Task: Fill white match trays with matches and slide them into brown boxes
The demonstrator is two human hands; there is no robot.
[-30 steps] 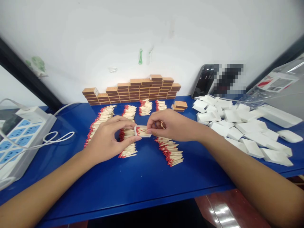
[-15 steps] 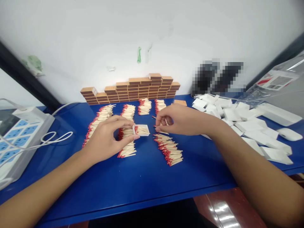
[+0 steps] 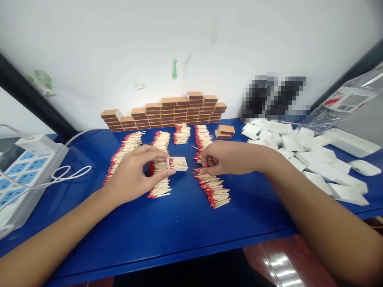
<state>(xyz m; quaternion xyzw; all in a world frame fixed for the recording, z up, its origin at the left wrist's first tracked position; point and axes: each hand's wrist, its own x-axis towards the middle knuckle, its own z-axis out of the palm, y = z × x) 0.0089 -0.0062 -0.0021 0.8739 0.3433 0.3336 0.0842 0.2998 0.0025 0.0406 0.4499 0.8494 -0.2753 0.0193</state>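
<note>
Between thumb and fingers of my left hand (image 3: 139,171) is a small white matchbox tray (image 3: 182,169), partly filled with red-tipped matches (image 3: 178,162). It is held above the row of matches (image 3: 161,187) in the middle. My right hand (image 3: 218,157) has its fingers curled into a pinch at the upper end of the lower right match row (image 3: 214,189). What lies between those fingertips is hidden. Behind this hand runs another match row (image 3: 203,135), partly covered by it. Two brown matchboxes (image 3: 226,129) lie beyond my right hand.
A stepped wall of stacked matchboxes (image 3: 167,113) stands against the back. White trays (image 3: 299,147) are heaped at the right, near a white mouse (image 3: 365,168). A power strip (image 3: 38,175) with cables sits at the left. More matches (image 3: 125,149) lie left of centre.
My right hand has moved slightly right and down, to the top of the lower right match row, uncovering the two matchboxes behind. The left hand and tray have hardly moved.
</note>
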